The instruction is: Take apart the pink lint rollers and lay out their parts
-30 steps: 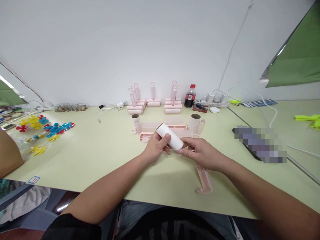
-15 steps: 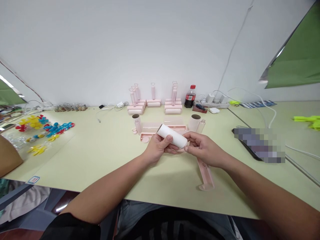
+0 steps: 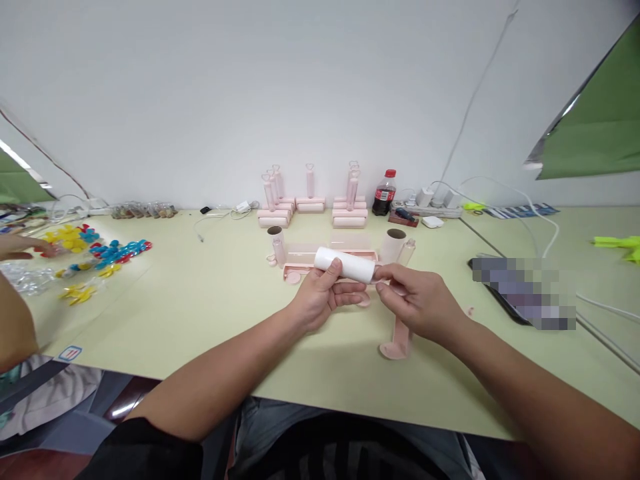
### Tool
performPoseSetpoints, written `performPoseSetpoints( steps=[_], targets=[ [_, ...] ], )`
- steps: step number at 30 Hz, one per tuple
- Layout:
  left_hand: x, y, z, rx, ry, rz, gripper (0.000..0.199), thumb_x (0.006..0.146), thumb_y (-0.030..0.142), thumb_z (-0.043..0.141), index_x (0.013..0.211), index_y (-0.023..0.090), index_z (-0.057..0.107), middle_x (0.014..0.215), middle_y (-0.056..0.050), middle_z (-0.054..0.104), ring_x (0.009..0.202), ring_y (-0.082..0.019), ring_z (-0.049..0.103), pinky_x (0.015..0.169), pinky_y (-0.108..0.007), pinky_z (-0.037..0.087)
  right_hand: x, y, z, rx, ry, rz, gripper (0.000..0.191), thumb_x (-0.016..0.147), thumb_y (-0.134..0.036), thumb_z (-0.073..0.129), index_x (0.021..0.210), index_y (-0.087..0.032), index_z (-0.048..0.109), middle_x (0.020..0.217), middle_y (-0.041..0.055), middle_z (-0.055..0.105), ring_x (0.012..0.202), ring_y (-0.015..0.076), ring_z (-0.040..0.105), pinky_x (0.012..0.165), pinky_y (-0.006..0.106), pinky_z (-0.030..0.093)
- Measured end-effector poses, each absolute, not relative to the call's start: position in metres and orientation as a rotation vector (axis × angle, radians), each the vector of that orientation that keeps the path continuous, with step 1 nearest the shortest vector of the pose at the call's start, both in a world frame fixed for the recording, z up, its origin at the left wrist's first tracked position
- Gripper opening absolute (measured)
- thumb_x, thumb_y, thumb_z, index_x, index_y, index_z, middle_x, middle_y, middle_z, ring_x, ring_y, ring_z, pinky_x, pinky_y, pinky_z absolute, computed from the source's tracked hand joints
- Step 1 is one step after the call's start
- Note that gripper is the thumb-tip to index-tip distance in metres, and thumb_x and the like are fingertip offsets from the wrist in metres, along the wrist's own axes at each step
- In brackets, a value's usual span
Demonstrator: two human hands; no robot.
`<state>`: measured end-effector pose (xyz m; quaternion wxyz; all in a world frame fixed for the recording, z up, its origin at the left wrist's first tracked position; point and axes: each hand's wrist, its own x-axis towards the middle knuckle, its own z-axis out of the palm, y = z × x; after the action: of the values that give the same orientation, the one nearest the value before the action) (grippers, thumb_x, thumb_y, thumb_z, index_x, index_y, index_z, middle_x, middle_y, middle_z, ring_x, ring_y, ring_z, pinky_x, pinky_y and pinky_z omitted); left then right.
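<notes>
My left hand (image 3: 323,295) is closed round a white lint roller refill roll (image 3: 345,265), thumb on top and fingers below. At the roll's right end, the bent fingers of my right hand (image 3: 417,297) touch its rim. From under my right hand hangs a long pink plastic lint roller part (image 3: 397,341) with a curved end; my palm hides its upper portion. Just behind the roll lie open pink lint roller cases (image 3: 367,255). A round pink piece (image 3: 365,301) shows below my left fingertips.
Finished-looking pink lint rollers (image 3: 350,217) stand by the wall beside a cola bottle (image 3: 384,195). Upright rolls (image 3: 393,245) stand behind my hands. A phone (image 3: 520,290) lies right. At left, another person's hand (image 3: 23,247) reaches toward colourful plastic pieces (image 3: 120,252).
The white roll has risen slightly and turned closer to level. My right hand has shifted up and right, and the long pink part has swung left. Another person's hand has appeared at left.
</notes>
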<state>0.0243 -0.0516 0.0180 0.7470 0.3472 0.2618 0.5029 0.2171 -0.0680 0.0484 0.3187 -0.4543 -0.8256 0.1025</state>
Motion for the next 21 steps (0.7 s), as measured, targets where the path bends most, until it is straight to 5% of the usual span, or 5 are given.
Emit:
performPoseSetpoints(
  steps=[7, 21],
  targets=[
    [0.021, -0.051, 0.018, 0.826, 0.618, 1.132, 0.050, 0.075, 0.052, 0.074, 0.100, 0.011, 0.060, 0.085, -0.009, 0.072, 0.071, -0.020, 0.072, 0.055, -0.026, 0.061, 0.236, -0.056, 0.057, -1.475, -2.390, 0.743, 0.018, 0.083, -0.028, 0.048, 0.073, -0.021, 0.061, 0.063, -0.0015, 0.058, 0.057, 0.0139, 0.049, 0.053, 0.025, 0.034],
    [0.017, -0.051, 0.022, 0.916, 0.691, 1.149, 0.057, 0.073, 0.061, 0.070, 0.102, 0.014, 0.054, 0.077, -0.003, 0.066, 0.058, -0.014, 0.066, 0.044, -0.022, 0.052, 0.245, -0.038, 0.041, -1.327, -2.333, 1.393, 0.031, 0.086, -0.038, 0.051, 0.100, -0.020, 0.072, 0.077, 0.0028, 0.064, 0.056, 0.0125, 0.046, 0.051, 0.025, 0.036]
  ],
)
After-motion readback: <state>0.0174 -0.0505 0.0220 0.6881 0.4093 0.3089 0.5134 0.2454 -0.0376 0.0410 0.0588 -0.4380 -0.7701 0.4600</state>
